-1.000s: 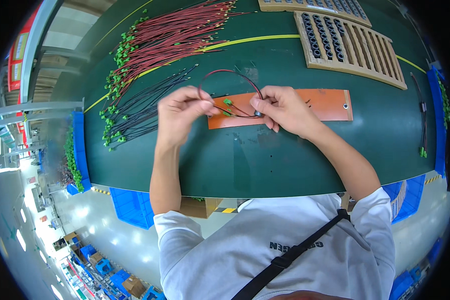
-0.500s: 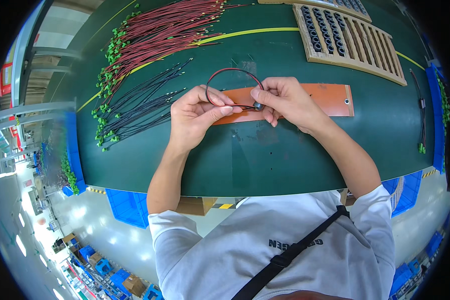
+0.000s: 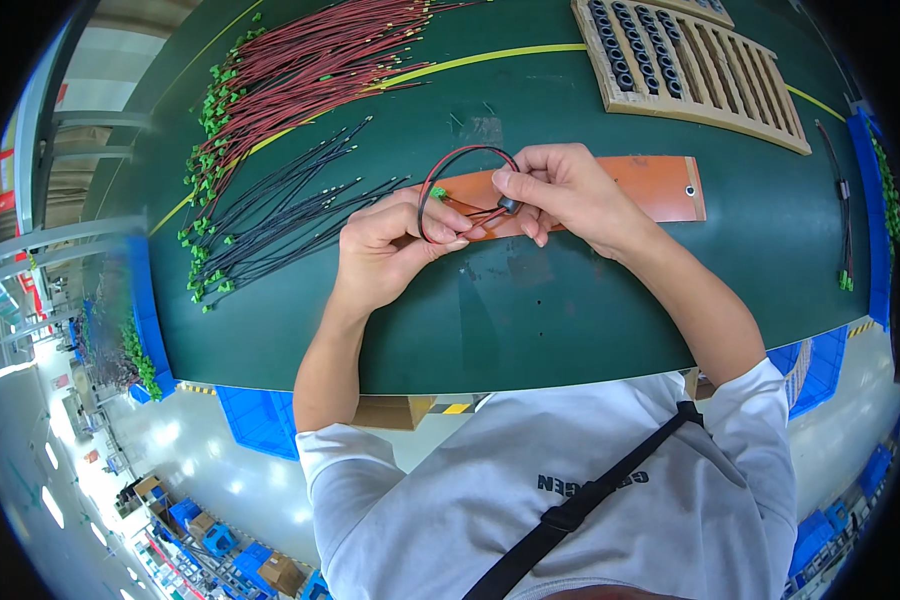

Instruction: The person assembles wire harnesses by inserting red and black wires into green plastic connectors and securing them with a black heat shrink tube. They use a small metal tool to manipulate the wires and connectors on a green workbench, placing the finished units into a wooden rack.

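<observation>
Above an orange strip (image 3: 660,188), my two hands hold a cable of red and black wires (image 3: 467,149) bent into a loop. My left hand (image 3: 385,245) is closed, its thumb and fingers pinching the wires at the left side of the loop. My right hand (image 3: 570,195) is closed too, thumb and index finger at a small black ring (image 3: 510,205) through which the wires pass. A green connector (image 3: 438,193) shows beside the left fingers, over the strip. The right hand's lower fingers are partly hidden.
Red wires (image 3: 320,70) with green connectors lie bunched at the far left, black wires (image 3: 290,200) nearer. A wooden slotted tray (image 3: 715,105) holding black rings stands far right. One finished-looking cable (image 3: 845,210) lies by the right edge. Blue bins (image 3: 255,415) sit below the table's front edge.
The loop has tilted and come slightly lower, and the green connector now shows beside my left fingers. The black ring shows more clearly at my right fingertips. Both hands keep their hold.
</observation>
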Tool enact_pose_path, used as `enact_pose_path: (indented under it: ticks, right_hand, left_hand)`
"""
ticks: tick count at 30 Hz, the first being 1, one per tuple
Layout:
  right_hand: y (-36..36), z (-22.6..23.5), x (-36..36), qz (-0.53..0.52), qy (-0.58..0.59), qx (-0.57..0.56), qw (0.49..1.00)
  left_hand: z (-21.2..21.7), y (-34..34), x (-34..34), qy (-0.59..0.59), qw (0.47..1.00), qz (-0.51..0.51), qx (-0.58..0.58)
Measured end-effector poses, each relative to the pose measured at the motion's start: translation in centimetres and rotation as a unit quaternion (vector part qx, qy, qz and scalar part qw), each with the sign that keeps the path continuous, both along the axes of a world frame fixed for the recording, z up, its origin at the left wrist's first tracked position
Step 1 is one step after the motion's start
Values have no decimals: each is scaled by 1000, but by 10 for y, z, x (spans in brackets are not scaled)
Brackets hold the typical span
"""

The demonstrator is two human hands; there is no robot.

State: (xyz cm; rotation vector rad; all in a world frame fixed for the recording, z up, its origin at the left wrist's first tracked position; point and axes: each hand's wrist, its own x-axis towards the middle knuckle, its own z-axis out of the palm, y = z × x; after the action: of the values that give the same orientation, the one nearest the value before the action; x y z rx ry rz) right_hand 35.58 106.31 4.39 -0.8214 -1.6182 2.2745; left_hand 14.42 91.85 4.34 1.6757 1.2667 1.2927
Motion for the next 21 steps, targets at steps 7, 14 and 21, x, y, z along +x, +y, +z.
enact_pose_path:
  ticks: [7, 14, 21]
  right_hand:
    - [1, -1, 0, -12, 9, 1, 1000]
    - [-7, -5, 1, -22, 14, 56, 998]
    - [-11, -14, 9, -96, 71, -67, 991]
  left_hand:
    - [1, 8, 9, 147, 981, 31, 126]
    - [-13, 16, 51, 133, 971, 133, 146]
    - [-19, 17, 61, 272, 938, 172, 131]
